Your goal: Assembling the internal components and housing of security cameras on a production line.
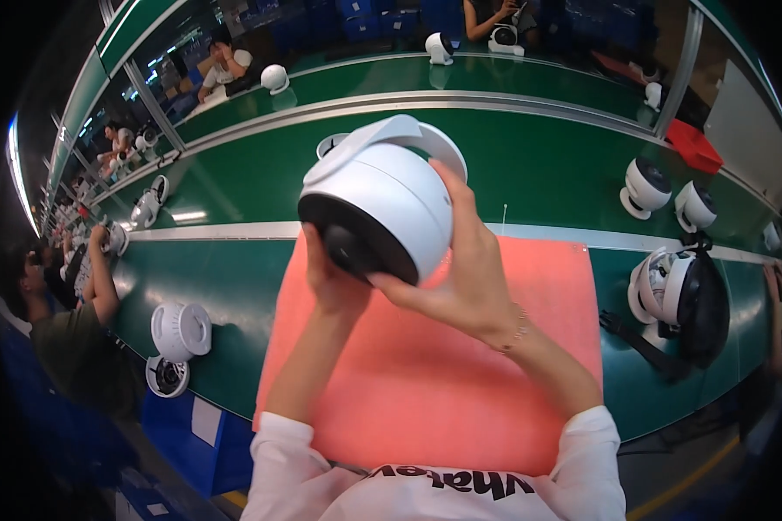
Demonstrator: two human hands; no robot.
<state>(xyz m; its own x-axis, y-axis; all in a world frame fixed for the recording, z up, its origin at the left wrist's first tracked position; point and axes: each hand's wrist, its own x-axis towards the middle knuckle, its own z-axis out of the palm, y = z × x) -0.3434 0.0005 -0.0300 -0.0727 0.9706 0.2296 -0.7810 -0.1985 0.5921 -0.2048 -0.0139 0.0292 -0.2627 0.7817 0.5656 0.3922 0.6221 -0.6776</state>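
Note:
I hold a round white fan body with a dark front opening and a white curved stand, lifted above a pink foam mat. My left hand grips its lower left edge by the dark front. My right hand wraps around its right side, with the thumb under the front rim. The fan is tilted, its dark face turned down toward me.
The mat lies on a green conveyor bench. White fan parts rest at the left, two assembled fans at the right, and a fan with a black part nearer. Other people work along the line.

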